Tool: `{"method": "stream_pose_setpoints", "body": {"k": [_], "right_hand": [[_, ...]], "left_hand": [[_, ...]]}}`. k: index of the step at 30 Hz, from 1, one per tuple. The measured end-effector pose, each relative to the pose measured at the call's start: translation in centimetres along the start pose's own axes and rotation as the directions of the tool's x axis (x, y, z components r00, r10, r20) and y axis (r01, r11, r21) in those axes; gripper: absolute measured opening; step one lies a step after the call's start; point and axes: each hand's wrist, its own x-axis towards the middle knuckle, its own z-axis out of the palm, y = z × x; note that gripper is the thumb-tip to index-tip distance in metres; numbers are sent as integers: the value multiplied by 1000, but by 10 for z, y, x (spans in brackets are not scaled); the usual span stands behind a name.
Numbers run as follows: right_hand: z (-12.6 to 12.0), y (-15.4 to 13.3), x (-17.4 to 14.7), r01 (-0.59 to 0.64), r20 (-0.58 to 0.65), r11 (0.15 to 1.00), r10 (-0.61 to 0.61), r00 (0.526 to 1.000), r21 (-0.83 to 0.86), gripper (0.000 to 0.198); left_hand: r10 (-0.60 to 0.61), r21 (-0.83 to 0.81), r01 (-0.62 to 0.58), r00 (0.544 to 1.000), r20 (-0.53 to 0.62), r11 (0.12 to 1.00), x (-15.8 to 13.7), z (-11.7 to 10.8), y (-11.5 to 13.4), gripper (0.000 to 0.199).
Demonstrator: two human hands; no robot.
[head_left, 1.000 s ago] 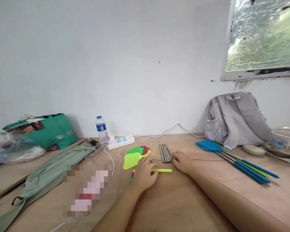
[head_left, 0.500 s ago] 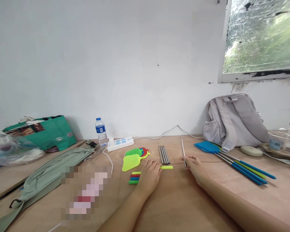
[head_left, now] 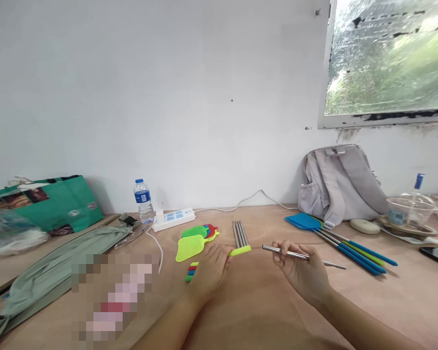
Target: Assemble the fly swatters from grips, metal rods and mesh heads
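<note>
My left hand [head_left: 209, 270] is closed around a yellow-green swatter handle [head_left: 241, 250], its end pointing right. My right hand [head_left: 302, 274] grips a silver metal rod [head_left: 295, 254], held roughly level with one end aimed at that handle; a gap separates the two. Several more metal rods [head_left: 241, 234] lie side by side beyond the handle. Partly hidden under my left hand are other coloured handles, a green one [head_left: 189, 278] among them. Behind that hand lie loose fly swatter heads: a yellow one [head_left: 189, 248], a green one [head_left: 192, 232] and a red one [head_left: 212, 229].
To the right lie swatters with blue heads [head_left: 302, 221] and long handles, near a grey backpack [head_left: 337, 184]. A water bottle [head_left: 143, 201] and a power strip [head_left: 173, 219] stand by the wall. Sage-green fabric [head_left: 65, 262] and a green bag [head_left: 65, 204] are at left.
My right hand has lifted the rod and turned it from pointing away to lying crosswise, toward the left hand. The handle in my left hand now tilts up slightly. The view has shifted right.
</note>
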Motion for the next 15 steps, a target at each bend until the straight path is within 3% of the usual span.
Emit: {"method": "stream_pose_setpoints", "body": {"k": [10,15], "right_hand": [[5,17,0,-109,32,991,107,994,74,34],[3,20,0,-168,48,974,162,986,150,31]], "left_hand": [[114,59,-125,981,155,990,-1,-1,2,30],[162,-20,-162,969,186,987,-3,-7,1,30]]}}
